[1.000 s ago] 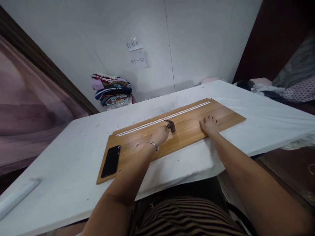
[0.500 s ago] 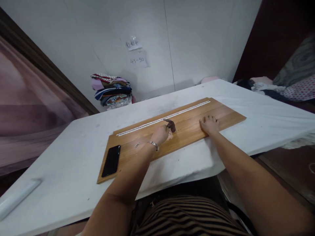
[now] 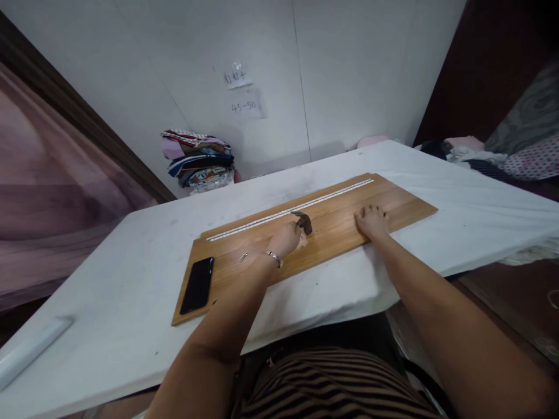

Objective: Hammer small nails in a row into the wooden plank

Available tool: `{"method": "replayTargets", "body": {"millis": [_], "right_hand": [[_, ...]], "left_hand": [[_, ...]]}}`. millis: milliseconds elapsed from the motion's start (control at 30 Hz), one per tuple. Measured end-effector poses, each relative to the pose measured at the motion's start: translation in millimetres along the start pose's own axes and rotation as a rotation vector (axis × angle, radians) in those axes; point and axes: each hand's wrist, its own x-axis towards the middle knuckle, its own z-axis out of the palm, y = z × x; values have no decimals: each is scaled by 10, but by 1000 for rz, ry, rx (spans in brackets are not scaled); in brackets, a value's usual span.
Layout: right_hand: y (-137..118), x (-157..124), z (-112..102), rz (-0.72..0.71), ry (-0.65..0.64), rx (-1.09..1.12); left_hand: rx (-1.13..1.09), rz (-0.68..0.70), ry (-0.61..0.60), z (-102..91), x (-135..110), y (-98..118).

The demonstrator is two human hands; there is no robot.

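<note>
one hammer (image 3: 304, 223) grasped in your left fingers (image 3: 293, 232), and your right fingers (image 3: 371, 212), released, rest on the board (image 3: 406, 205) near the table's front edge (image 3: 336, 309)!

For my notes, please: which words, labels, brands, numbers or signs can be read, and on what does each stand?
"钉钉子" (handwritten, seemingly): upper paper on the wall.
"45-50": lower paper on the wall.
White strips on the wooden board: any markings too small to read.
Phone: no readable text.
</note>
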Motion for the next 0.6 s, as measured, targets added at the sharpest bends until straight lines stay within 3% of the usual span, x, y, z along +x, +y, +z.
{"method": "replayTargets", "body": {"millis": [600], "right_hand": [[6, 0, 7, 4, 0, -8]], "left_hand": [[3, -33, 0, -68, -73, 40]]}}
